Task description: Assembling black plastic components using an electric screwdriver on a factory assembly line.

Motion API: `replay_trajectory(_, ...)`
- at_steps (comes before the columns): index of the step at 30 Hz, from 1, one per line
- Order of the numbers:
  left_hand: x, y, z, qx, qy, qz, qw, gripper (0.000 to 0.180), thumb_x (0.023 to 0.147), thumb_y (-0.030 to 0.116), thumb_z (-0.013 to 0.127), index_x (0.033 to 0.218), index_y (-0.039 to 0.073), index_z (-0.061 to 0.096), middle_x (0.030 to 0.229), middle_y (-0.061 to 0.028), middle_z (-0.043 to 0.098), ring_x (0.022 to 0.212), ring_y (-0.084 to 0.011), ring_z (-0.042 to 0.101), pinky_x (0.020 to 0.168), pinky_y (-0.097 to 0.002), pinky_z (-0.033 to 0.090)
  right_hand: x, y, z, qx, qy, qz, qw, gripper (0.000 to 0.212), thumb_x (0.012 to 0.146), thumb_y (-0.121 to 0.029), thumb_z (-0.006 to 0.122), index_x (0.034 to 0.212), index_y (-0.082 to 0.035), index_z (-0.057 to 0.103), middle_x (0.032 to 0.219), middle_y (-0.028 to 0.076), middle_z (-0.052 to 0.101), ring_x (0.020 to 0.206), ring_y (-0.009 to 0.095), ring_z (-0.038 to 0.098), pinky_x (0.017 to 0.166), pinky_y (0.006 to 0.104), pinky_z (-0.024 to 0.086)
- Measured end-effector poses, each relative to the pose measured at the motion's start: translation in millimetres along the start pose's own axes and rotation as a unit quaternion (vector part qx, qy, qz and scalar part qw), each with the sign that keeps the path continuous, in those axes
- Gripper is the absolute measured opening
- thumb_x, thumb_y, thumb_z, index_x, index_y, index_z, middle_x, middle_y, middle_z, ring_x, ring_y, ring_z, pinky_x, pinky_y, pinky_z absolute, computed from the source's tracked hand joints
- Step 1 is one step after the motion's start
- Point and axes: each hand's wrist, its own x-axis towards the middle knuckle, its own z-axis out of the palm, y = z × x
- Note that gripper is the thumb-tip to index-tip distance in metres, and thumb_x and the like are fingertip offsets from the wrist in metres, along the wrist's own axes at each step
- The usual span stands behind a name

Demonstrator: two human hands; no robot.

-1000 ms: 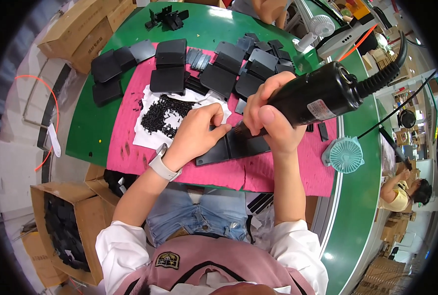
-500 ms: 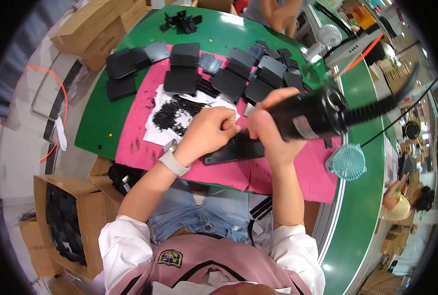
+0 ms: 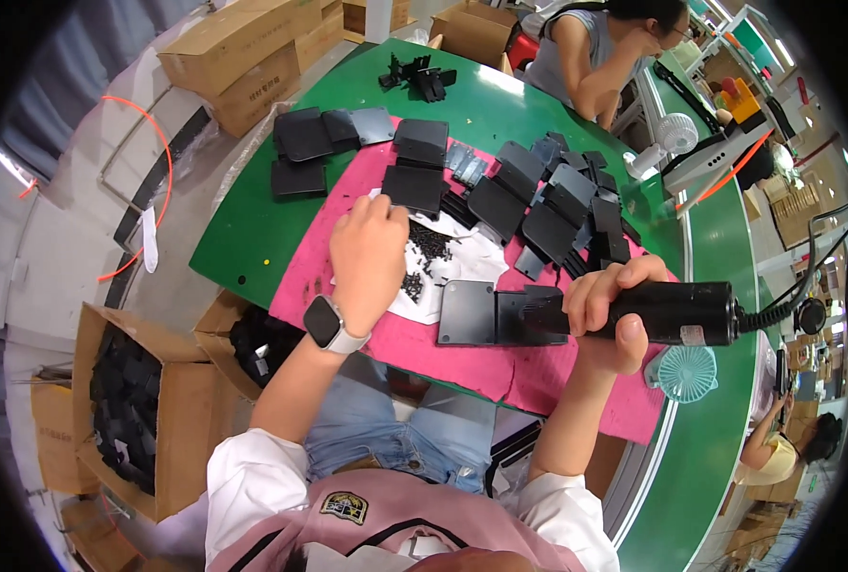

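My right hand is wrapped round a black electric screwdriver, held level with its coiled cord trailing right. Its tip end lies over a flat black plastic part on the pink mat. To the left, my left hand, with a watch on the wrist, is over a white cloth. Its fingers are bent at the edge of a heap of small black screws; whatever is between the fingertips is hidden.
Stacked black plastic parts cover the far side of the mat. A teal fan lies on the right, and a white fan stands farther back. Cartons of black parts stand left. Another person sits across the green table.
My left hand has gone from the black part to the screw heap. The screwdriver has swung lower and more level, off to the right, uncovering the part. The view has shifted.
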Motion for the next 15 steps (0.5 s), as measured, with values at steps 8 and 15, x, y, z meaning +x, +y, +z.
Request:
replay_trajectory(8, 4, 5, 3, -0.120, 0.102, 0.006, 0.987, 0.005, 0.074, 0.006, 0.063, 0.074, 0.005, 0.058, 0.076, -0.0077, 0.052, 0.076, -0.0259, 0.056, 0.063, -0.0369, 0.043, -1, 1, -3, -0.023, -0.001, -0.001, 1.000, 0.044, 0.076, -0.024, 0.074, 0.098, -0.001, 0.044, 0.057, 0.004, 0.047, 0.042, 0.012, 0.041, 0.040, 0.0244, 0.036)
replay_trajectory(15, 2, 23, -5, -0.319, 0.039, 0.019, 0.947, 0.004, 0.074, 0.003, 0.064, 0.078, 0.003, 0.063, 0.073, -0.0057, 0.055, 0.064, -0.0223, 0.058, 0.055, -0.0329, 0.045, 1, -6, -3, 0.006, 0.003, -0.025, 1.000, 0.043, 0.080, -0.029, 0.069, 0.102, -0.003, 0.042, 0.059, 0.004, 0.047, 0.043, 0.013, 0.044, 0.044, 0.0276, 0.039)
